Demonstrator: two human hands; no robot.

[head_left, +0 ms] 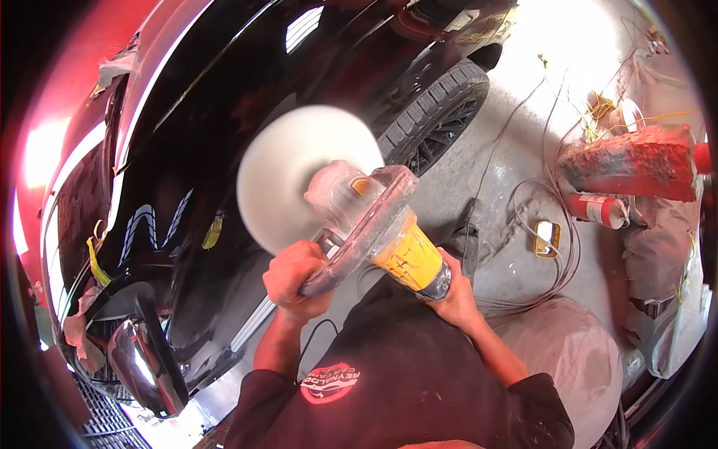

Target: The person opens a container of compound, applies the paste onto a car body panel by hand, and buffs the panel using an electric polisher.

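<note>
A yellow and grey power polisher (407,254) with a large round white pad (280,176) is held in front of my body. The pad looks smooth and blurred, over the side of a glossy black car (217,150). My left hand (295,277) is closed around the polisher's looped front handle. My right hand (454,295) grips the dark rear end of its yellow body, with the fingers partly hidden beneath. Whether the pad touches the car panel cannot be made out.
The car's wheel (441,116) is beyond the pad, and its mirror (146,367) is at lower left. Cables (557,273) loop over the grey floor near a yellow-rimmed object (547,239). A red cylinder (598,209) lies at right, beside a large red-stained object (636,165).
</note>
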